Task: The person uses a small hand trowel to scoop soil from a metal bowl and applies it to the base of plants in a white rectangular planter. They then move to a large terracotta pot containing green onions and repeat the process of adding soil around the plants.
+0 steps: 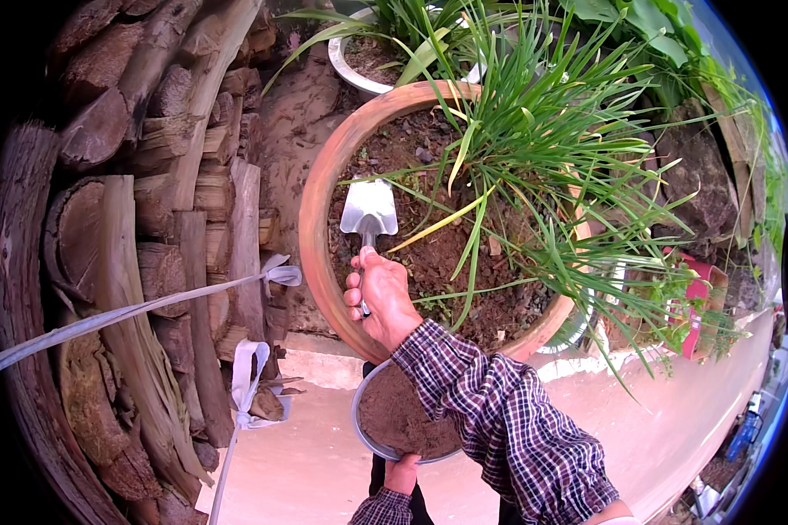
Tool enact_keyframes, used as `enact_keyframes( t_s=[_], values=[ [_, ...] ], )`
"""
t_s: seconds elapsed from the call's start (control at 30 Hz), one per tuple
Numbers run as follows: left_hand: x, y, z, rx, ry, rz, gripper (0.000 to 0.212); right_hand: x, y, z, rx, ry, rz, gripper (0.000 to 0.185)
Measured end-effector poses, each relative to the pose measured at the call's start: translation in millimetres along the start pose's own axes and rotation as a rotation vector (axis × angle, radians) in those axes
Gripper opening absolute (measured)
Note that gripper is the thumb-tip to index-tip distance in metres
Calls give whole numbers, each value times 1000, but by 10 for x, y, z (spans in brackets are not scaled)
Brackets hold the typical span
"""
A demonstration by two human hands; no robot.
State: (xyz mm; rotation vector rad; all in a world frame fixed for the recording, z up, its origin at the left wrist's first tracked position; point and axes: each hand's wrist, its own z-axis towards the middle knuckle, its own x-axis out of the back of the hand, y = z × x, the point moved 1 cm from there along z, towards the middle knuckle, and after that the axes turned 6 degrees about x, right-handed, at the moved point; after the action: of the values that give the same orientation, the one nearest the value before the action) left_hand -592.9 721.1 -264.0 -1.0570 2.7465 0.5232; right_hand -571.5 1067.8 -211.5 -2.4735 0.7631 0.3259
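My right hand (386,295) grips the handle of a metal garden trowel (369,207). The trowel's blade is over the soil (394,154) near the left inside wall of a large terracotta pot (320,203). A clump of long, narrow green leaves (538,125) grows from the pot's right side, and one yellowed leaf (443,218) slants across the soil. Below the pot, my left hand (402,474) holds the near rim of a round basin (364,430) filled with fine brown soil (400,410). My right sleeve covers part of this basin.
Stacked split firewood (118,243) rises along the left, with pale cloth strips (144,308) tied across it. Behind the large pot stands a white pot (348,65) with a leafy plant. A red box (699,308) holding small plants sits at right, near rocks (696,170).
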Motion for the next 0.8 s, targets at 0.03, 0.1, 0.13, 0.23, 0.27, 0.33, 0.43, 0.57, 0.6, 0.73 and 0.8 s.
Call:
enact_keyframes(
  t_s=[0.03,0.1,0.13,0.23,0.27,0.33,0.43,0.57,0.6,0.73,0.8],
  values=[
    [-97,79,-41,58,36,-88,45,-18,-8,113,71,-6,-39,25],
    [1,55,12,62,24,138,48,-38,-56,343,168,-55,-85,25],
    [40,38,38,22,16,158,48,-63,-59,390,189,-11,-155,25],
    [85,105,4,28,35,242,47,-99,-36,469,182,51,-393,25],
    [85,146,-9,52,47,272,46,-58,-31,495,228,72,-467,28],
    [10,161,17,110,44,225,45,268,-156,611,460,123,-814,30],
    [89,120,73,56,14,365,43,410,-354,445,652,206,-1218,29],
    [196,148,84,-131,15,465,30,637,-349,131,745,57,-1468,28],
    [166,159,77,-112,45,337,25,744,-365,26,775,36,-1480,27],
    [169,167,65,-77,30,494,28,1212,-513,-628,634,-76,-1338,25],
    [88,302,-2,36,31,638,39,1436,-541,-880,422,-56,-1093,27]
  ],
)
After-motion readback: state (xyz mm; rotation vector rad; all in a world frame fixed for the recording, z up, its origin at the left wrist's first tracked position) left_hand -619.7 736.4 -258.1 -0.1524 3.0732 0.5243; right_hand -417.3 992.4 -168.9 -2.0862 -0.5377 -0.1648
